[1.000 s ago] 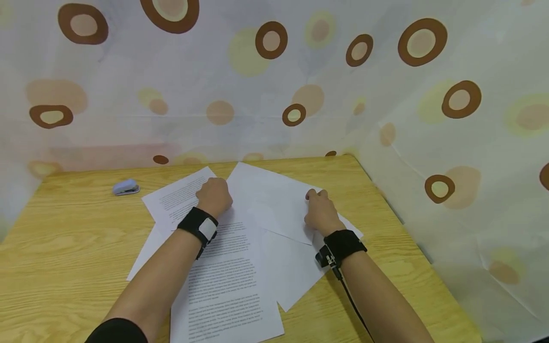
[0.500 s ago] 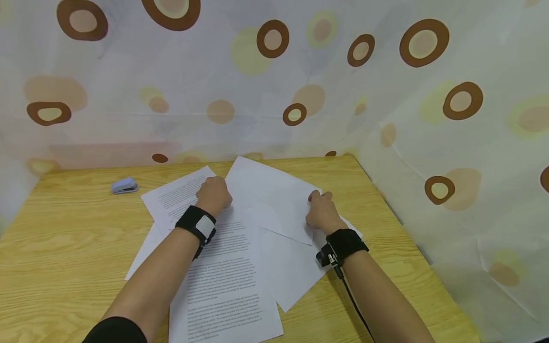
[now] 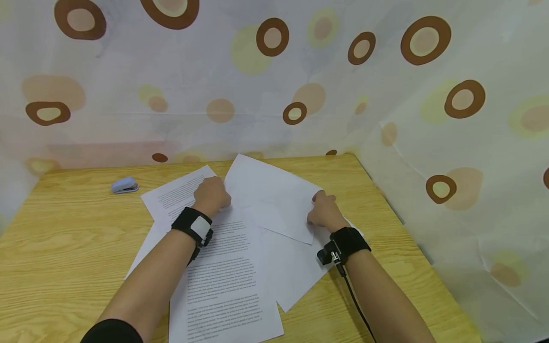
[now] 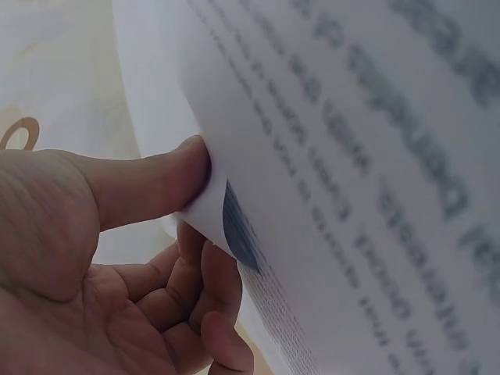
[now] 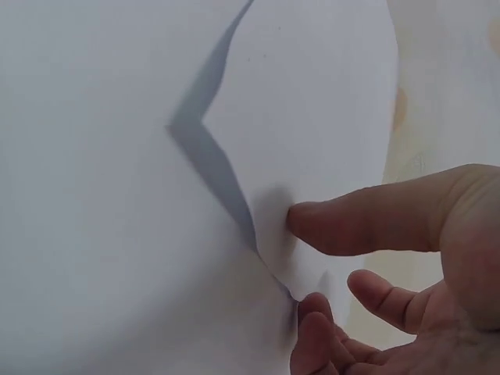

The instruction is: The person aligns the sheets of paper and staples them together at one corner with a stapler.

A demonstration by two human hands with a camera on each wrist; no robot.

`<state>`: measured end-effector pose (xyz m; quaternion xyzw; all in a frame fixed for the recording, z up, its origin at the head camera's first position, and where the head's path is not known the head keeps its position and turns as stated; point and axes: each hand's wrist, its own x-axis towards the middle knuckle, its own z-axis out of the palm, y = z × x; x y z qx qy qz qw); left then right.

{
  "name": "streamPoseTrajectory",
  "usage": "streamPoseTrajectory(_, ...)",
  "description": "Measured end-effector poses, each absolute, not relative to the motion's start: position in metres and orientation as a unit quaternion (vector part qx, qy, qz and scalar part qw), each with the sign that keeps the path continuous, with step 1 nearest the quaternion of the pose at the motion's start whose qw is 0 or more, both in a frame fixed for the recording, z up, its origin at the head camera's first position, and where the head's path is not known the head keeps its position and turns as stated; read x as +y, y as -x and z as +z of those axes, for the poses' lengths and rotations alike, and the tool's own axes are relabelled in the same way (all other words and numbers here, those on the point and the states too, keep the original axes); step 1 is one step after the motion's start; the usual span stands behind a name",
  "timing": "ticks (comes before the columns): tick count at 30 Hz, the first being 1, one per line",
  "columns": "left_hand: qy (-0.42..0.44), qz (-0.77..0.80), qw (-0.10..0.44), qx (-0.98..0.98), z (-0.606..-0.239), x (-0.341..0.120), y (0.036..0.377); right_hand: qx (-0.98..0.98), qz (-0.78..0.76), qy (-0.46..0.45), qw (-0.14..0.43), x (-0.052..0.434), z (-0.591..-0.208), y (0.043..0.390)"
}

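A blank white sheet (image 3: 274, 193) lies askew on top of other papers in the middle of the wooden table (image 3: 64, 228). My left hand (image 3: 211, 194) pinches its left edge; in the left wrist view the thumb (image 4: 148, 183) lies on one face and curled fingers (image 4: 211, 305) on the other, where blurred print shows. My right hand (image 3: 323, 208) pinches the sheet's right edge, thumb (image 5: 367, 219) on top, fingers (image 5: 328, 328) below. Printed sheets (image 3: 223, 271) lie underneath, towards me and to the left.
A small pale blue stapler (image 3: 124, 185) sits at the back left of the table. A curtain with brown and yellow circles (image 3: 274, 71) closes off the back and right sides. The table's right edge (image 3: 386, 209) runs close to my right arm.
The blank sheet's far corner has lifted slightly and shifted left. Both hands have stayed on its edges, the right one sliding a little right.
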<state>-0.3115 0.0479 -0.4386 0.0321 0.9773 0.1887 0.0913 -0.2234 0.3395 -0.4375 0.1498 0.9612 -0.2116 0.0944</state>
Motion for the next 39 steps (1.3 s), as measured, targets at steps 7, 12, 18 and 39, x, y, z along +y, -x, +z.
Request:
streamPoseTrajectory(7, -0.029, 0.182, 0.096, 0.978, -0.441, 0.038, 0.315, 0.964, -0.206, -0.133, 0.105, 0.345, -0.441, 0.224)
streamPoseTrajectory(12, -0.023, 0.184, 0.1, 0.977, -0.44, 0.029, 0.315, 0.964, -0.202, -0.139, 0.099, 0.345, -0.442, 0.223)
streamPoseTrajectory(18, -0.029, 0.188, 0.095, 0.977, -0.439, 0.023, 0.314, 0.963, -0.209, -0.145, 0.093, 0.345, -0.439, 0.22)
streamPoseTrajectory(39, -0.06, 0.234, -0.014, 0.97, -0.426, 0.025, 0.321, 0.959, -0.246, -0.138, 0.008, 0.346, -0.42, 0.219)
